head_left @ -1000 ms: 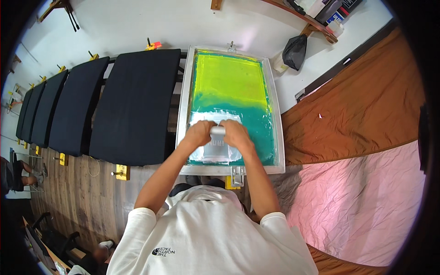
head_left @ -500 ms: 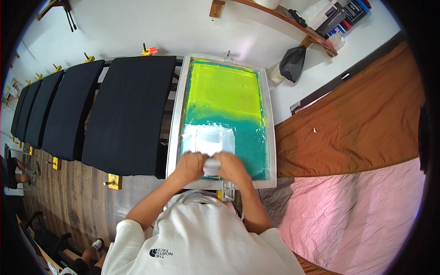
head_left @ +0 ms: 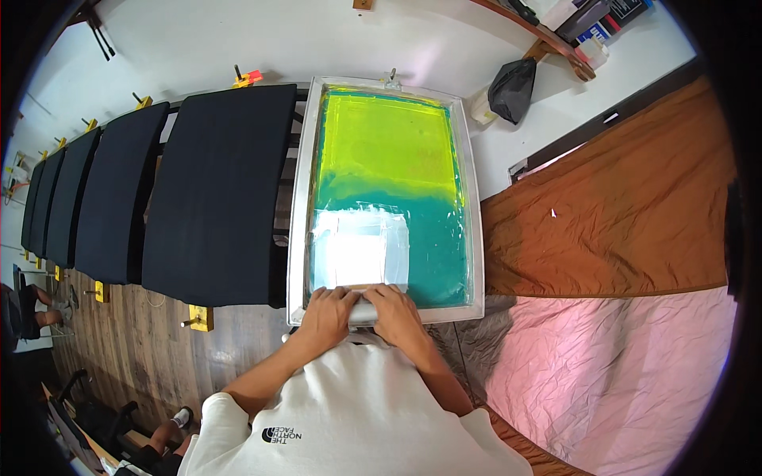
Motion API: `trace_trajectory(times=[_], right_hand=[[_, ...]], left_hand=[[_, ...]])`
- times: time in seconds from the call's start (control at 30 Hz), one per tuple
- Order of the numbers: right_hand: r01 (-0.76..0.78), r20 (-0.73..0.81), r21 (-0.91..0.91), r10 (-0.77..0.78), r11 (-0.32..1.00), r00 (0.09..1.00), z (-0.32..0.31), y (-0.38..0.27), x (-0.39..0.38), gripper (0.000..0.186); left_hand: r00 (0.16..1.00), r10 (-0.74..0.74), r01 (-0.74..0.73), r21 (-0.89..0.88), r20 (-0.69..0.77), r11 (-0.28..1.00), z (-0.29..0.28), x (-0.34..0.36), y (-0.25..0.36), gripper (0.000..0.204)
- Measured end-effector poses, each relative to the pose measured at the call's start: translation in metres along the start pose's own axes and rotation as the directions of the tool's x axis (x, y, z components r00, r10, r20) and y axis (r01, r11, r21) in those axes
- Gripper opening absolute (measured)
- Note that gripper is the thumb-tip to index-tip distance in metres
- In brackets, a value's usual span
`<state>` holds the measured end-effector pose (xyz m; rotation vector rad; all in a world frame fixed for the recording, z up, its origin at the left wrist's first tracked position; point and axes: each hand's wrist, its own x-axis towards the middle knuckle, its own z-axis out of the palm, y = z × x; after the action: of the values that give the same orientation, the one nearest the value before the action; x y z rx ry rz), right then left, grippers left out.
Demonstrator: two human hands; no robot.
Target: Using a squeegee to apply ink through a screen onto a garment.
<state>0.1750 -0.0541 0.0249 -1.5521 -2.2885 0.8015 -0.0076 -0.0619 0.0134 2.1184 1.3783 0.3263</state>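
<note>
A screen printing frame [head_left: 474, 238] with a pale metal rim stretches away in front of me. Its mesh is yellow-green at the far part and teal at the near part [head_left: 436, 246]. White ink [head_left: 361, 242] covers a squarish patch at the near left of the mesh. Both hands grip a squeegee [head_left: 363, 311] at the near end of that patch. My left hand [head_left: 327, 316] is closed on its left part, and my right hand [head_left: 394, 312] on its right part. The fingers curl over its far side; much of the squeegee is hidden under them.
Black fabric-covered boards [head_left: 218, 198] stand in a row to the left, with yellow clamps [head_left: 200, 319] at their ends. Brown cloth [head_left: 603, 206] and pink cloth [head_left: 611, 373] lie to the right. A black bag [head_left: 512, 89] hangs beneath a wall shelf [head_left: 548, 36]. Another person's leg [head_left: 171, 432] shows at lower left.
Both hands have drawn the squeegee toward me, to the near end of the frame. More of the white patch shows now. The view has shifted slightly.
</note>
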Motion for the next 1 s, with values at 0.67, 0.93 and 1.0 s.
trace_trajectory(times=[0.67,0.93,1.0], right_hand=[[0.035,-0.093,0.033,-0.032,0.999,0.995,0.006,0.007,0.002,0.038],[-0.042,0.097,-0.124,0.054,0.991,0.994,-0.029,0.02,0.09,0.031],[-0.034,0.069,-0.143,0.044,0.989,0.997,-0.03,0.028,0.113,0.03]], left_hand=[[1.0,0.025,-0.025,-0.012,0.015,1.0,-0.003,0.006,-0.003,0.061],[0.997,0.022,-0.019,0.033,-0.068,0.999,-0.037,0.078,-0.027,0.039],[0.987,0.045,-0.044,0.008,-0.157,0.999,-0.036,0.106,-0.042,0.036]])
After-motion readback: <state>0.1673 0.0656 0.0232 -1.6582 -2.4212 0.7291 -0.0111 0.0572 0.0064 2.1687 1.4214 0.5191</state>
